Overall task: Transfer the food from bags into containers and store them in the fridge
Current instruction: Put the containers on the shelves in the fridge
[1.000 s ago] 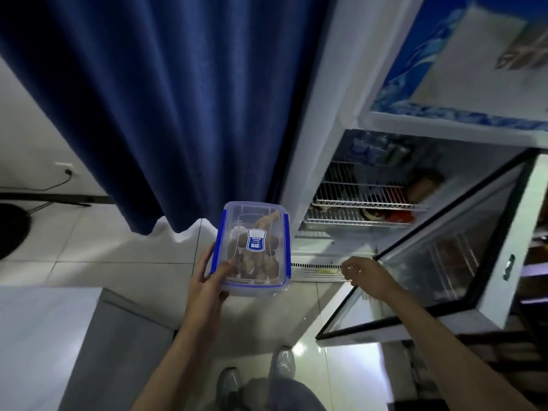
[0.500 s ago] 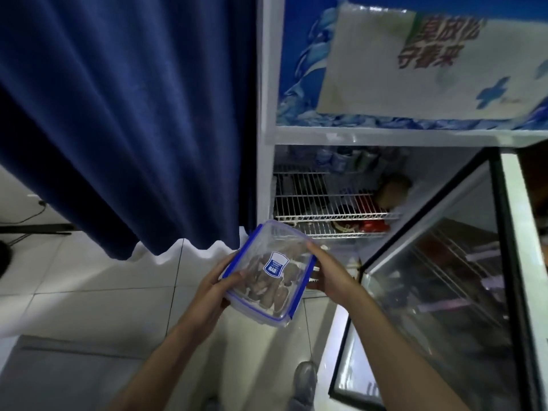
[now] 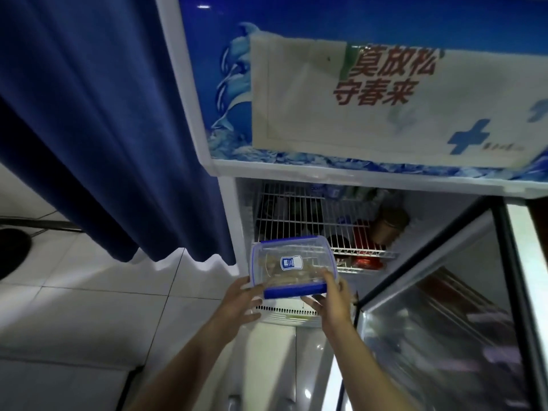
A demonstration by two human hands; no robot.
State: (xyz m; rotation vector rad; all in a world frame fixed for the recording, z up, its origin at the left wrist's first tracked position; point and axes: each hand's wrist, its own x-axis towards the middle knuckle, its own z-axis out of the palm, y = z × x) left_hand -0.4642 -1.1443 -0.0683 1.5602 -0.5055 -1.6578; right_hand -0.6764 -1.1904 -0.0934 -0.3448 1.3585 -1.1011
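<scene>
Currently both hands carry the container [image 3: 292, 266], a clear lidded box with blue clips and brownish food inside, at the mouth of the open fridge [image 3: 228, 203]. Left hand [image 3: 241, 301] grips the near-left corner, fingers under and at the side. Right hand [image 3: 329, 295] grips the near-right edge, fingers curled over the lid by the blue clip. The box sits in the air just in front of the wire shelf [image 3: 314, 221], not yet on it.

Risks, as judged from here:
- Grip is all on the near end, the far end is unsupported. If it tips forward during the push in, it could slip out and drop to the floor [image 3: 89, 298].
- The front lip of the wire shelf is about level with the box's far edge. Coming in too low would catch the lip and jolt the hold.
- Shelf is already crowded on the right: red item [image 3: 363, 232] and a brown jar-like thing [image 3: 390, 223]. Sliding in too far right could knock them.
- Glass door [image 3: 444, 321] stands open close by the right forearm; a bump could swing it.
- Whether the clips are fully latched cannot be told; if not, tilt could spill food.
</scene>
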